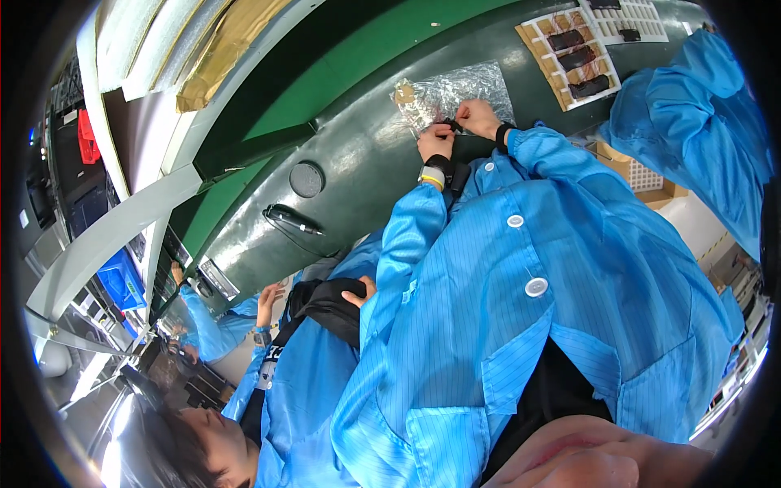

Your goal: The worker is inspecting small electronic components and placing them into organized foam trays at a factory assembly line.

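Observation:
My left hand (pixel 437 142), with a watch and a yellow band at its wrist, is closed with its fingertips on a small black part (pixel 452 125). From the other side my right hand (pixel 478 119), a black band round its wrist, pinches the same part. The part's kind is too small to tell, and fingers cover some of it. Both hands are over the near edge of a clear, crinkled plastic bag (pixel 480 81) on the dark green bench (pixel 366 138). A tan patch (pixel 404 93) shows at the bag's left end.
To the right is a white-framed tray (pixel 553 77) with black parts and thin wires, beside a white grid tray (pixel 643 23). Leftward are a round grey disc (pixel 307 179) and a corded black tool (pixel 293 219). Co-workers in blue sit close on both sides. A cardboard box (pixel 614 159) stands right.

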Available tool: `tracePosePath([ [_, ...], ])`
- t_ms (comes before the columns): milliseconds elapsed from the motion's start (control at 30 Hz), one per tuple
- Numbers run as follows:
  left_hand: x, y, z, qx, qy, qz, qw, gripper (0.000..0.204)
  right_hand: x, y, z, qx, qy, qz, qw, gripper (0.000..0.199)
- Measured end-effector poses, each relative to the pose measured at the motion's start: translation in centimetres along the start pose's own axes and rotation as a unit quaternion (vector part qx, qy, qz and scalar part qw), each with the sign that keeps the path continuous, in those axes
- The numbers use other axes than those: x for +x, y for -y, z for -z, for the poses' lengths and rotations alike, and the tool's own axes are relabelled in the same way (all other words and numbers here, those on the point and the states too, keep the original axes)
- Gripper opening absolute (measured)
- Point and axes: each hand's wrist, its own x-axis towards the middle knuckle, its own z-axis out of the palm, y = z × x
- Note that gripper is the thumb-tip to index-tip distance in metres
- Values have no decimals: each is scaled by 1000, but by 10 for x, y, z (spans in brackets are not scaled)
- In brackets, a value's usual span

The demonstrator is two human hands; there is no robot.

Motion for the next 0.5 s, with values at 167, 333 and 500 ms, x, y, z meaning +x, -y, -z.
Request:
tracePosePath([
  [167, 3, 17, 5, 6, -5, 11, 1000, 19, 1, 5, 8, 73, 30, -20, 997, 8],
  [333, -5, 11, 5, -35, 46, 68, 996, 25, -8, 9, 20, 88, 117, -56, 988, 9],
  [500, -9, -7, 13, -75, 147, 92, 982, 38, -18, 19, 37, 338, 184, -116, 915, 18],
])
